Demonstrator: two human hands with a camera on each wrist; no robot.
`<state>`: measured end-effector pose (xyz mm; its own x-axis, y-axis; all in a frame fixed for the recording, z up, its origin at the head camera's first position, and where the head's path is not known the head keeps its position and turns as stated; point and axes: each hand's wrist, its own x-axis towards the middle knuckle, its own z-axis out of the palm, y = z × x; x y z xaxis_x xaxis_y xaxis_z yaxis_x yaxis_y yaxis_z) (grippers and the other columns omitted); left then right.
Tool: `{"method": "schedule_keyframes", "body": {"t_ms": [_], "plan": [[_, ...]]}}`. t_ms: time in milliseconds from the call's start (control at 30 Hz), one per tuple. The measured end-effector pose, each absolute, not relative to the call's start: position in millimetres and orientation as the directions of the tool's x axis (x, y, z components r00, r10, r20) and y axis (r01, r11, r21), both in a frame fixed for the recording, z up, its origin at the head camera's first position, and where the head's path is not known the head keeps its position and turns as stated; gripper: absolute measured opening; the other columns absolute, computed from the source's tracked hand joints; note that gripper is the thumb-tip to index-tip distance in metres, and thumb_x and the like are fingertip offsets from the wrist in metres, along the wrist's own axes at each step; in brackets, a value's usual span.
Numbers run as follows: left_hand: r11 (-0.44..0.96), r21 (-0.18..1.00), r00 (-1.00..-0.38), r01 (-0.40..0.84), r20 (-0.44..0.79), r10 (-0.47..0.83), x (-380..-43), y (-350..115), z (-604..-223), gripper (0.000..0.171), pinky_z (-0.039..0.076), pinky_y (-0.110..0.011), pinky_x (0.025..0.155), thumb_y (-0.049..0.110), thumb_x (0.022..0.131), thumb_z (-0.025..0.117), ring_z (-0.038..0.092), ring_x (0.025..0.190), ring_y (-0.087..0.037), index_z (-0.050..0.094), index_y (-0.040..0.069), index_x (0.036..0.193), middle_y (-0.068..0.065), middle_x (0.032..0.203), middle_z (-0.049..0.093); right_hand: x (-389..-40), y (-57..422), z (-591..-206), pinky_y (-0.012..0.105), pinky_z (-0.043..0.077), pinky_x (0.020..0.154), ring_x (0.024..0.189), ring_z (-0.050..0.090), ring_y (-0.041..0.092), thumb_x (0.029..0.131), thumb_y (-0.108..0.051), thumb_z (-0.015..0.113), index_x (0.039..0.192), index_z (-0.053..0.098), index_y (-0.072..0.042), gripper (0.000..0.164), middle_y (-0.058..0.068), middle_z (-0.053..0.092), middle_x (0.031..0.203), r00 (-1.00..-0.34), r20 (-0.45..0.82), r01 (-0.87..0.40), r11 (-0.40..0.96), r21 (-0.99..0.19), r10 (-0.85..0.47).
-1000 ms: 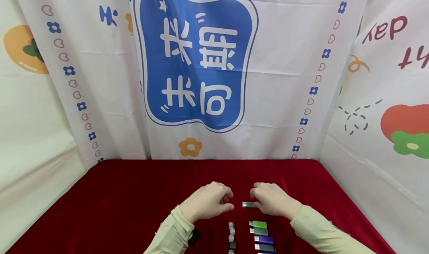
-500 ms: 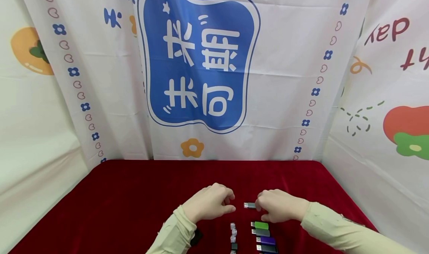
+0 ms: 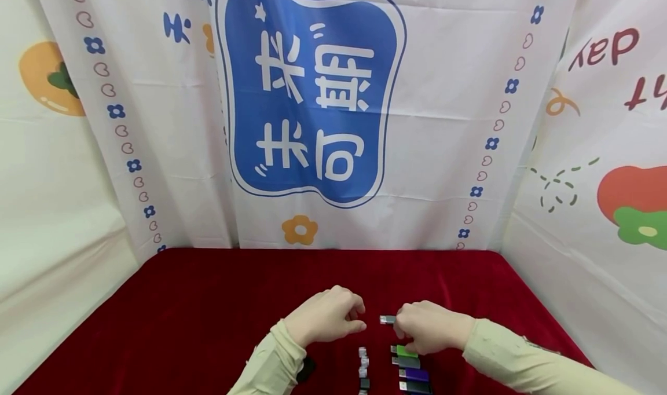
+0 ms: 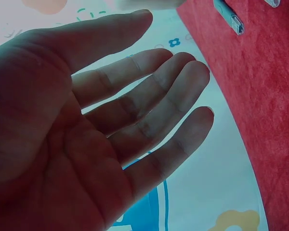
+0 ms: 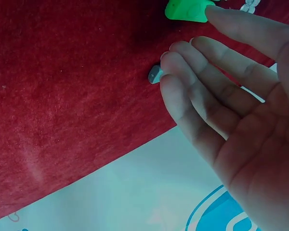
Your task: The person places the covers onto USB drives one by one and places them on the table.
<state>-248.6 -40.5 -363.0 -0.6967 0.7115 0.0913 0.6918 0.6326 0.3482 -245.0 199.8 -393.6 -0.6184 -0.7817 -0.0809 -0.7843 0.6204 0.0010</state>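
My right hand [image 3: 429,327] hovers over the red cloth, its fingers loosely bent and nothing in its grasp. In the right wrist view its thumb tip overlaps the edge of a green USB stick [image 5: 185,10], and the fingertips partly hide a grey USB stick [image 5: 155,74]. The metal plug of that grey USB stick [image 3: 387,319] shows left of the hand in the head view. My left hand [image 3: 327,316] hangs to the left, fingers relaxed and thumb apart, holding nothing. A grey USB stick [image 4: 226,14] lies beyond it in the left wrist view.
Below the green stick runs a column of more USB sticks: grey [image 3: 405,362], purple [image 3: 416,375] and dark [image 3: 417,387]. Left of them stands a row of small clear pieces [image 3: 363,361] with a black piece [image 3: 364,383]. A printed curtain [image 3: 438,152] backs the red table [image 3: 234,302].
My right hand has come away from the grey USB stick and moved down toward the green one. The grey stick stays on the cloth. My left hand barely moves.
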Motion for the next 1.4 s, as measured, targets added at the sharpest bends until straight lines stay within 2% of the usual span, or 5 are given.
{"method": "schedule_keyframes", "body": {"t_ms": [467, 700, 1067, 1233, 1400], "plan": [[0.633, 0.355, -0.695, 0.688, 0.073, 0.715, -248, -40, -367, 0.015, 0.049, -0.018, 0.064, 0.024, 0.088, 0.077, 0.058, 0.072, 0.002, 0.075, 0.014, 0.099, 0.011, 0.085, 0.066, -247, 193, -401, 0.017, 0.021, 0.043, 0.046, 0.024, 0.002, 0.080, -0.012, 0.079, 0.051, 0.042, -0.020, 0.048, -0.013, 0.028, 0.047, -0.552, -0.072, -0.834, 0.550, 0.052, -0.831], [0.631, 0.338, -0.689, 0.699, 0.081, 0.720, -249, -41, -366, 0.015, 0.050, -0.018, 0.065, 0.024, 0.088, 0.077, 0.058, 0.073, 0.002, 0.075, 0.014, 0.098, 0.010, 0.086, 0.067, -249, 187, -403, 0.017, 0.029, 0.044, 0.047, 0.032, 0.003, 0.079, -0.012, 0.080, 0.057, 0.055, -0.019, 0.035, -0.012, 0.039, 0.051, -0.571, -0.108, -0.820, 0.562, 0.107, -0.814], [0.634, 0.357, -0.697, 0.686, 0.073, 0.713, -251, -41, -367, 0.016, 0.050, -0.019, 0.065, 0.025, 0.089, 0.075, 0.058, 0.072, 0.002, 0.076, 0.013, 0.099, 0.009, 0.087, 0.068, -256, 180, -401, 0.022, 0.016, 0.040, 0.047, 0.010, 0.005, 0.074, -0.015, 0.085, 0.049, 0.035, -0.020, 0.057, -0.010, 0.019, 0.045, -0.574, -0.148, -0.819, 0.564, 0.106, -0.806], [0.639, 0.361, -0.703, 0.679, 0.068, 0.708, -250, -41, -368, 0.013, 0.049, -0.018, 0.063, 0.026, 0.089, 0.075, 0.057, 0.069, 0.002, 0.076, 0.015, 0.097, 0.013, 0.083, 0.065, -257, 183, -404, 0.020, 0.017, 0.039, 0.044, 0.013, 0.004, 0.072, -0.020, 0.086, 0.048, 0.037, -0.020, 0.054, -0.011, 0.022, 0.043, -0.587, -0.144, -0.810, 0.581, 0.085, -0.797], [0.641, 0.361, -0.706, 0.677, 0.073, 0.704, -251, -41, -368, 0.012, 0.048, -0.018, 0.062, 0.026, 0.089, 0.075, 0.056, 0.067, 0.002, 0.076, 0.016, 0.096, 0.014, 0.082, 0.064, -260, 193, -400, 0.016, 0.025, 0.040, 0.042, 0.023, 0.000, 0.071, -0.017, 0.083, 0.048, 0.045, -0.021, 0.045, -0.015, 0.029, 0.043, -0.624, -0.073, -0.780, 0.626, 0.006, -0.778]]}}
